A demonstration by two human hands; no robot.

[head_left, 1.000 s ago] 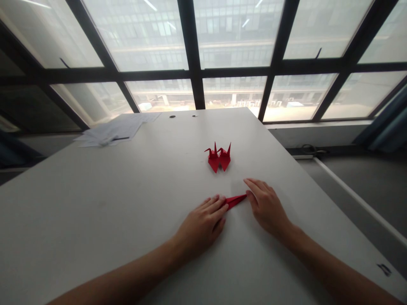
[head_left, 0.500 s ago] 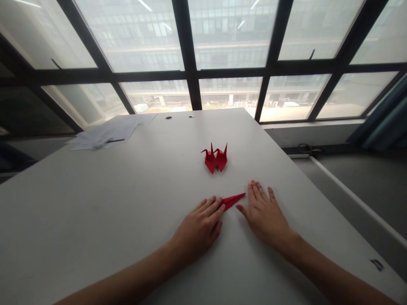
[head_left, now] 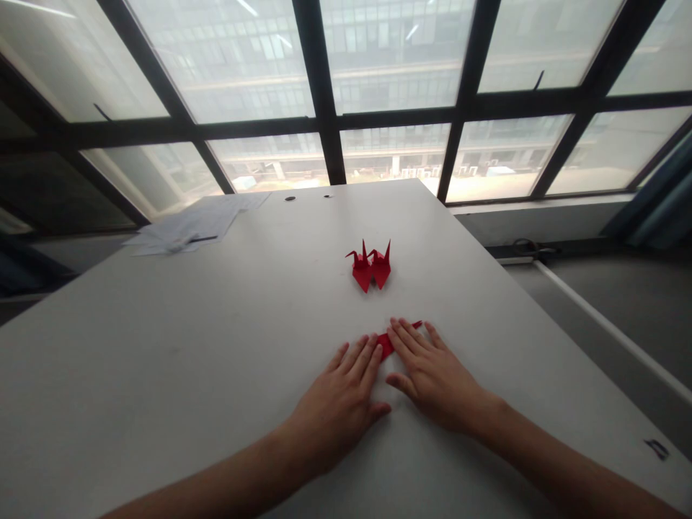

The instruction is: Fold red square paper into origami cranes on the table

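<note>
A folded piece of red origami paper (head_left: 386, 347) lies flat on the white table, mostly covered by my hands. My left hand (head_left: 346, 393) rests over its left part with fingers stretched out. From the other side, my right hand (head_left: 432, 375) lies across the paper's right part, fingers extended and thumb apart. A thin red tip pokes out beyond the right fingers. Two finished red paper cranes (head_left: 371, 270) stand side by side just past my hands.
Several white paper sheets (head_left: 189, 220) with a dark pen (head_left: 204, 238) lie at the table's far left. Two round holes are near the far edge of the table (head_left: 259, 288). A small dark mark (head_left: 657, 449) is at the right edge. Windows rise behind.
My right hand has moved left onto the red paper, covering most of its pointed right part. My left hand stays on the paper, its thumb now spread outward.
</note>
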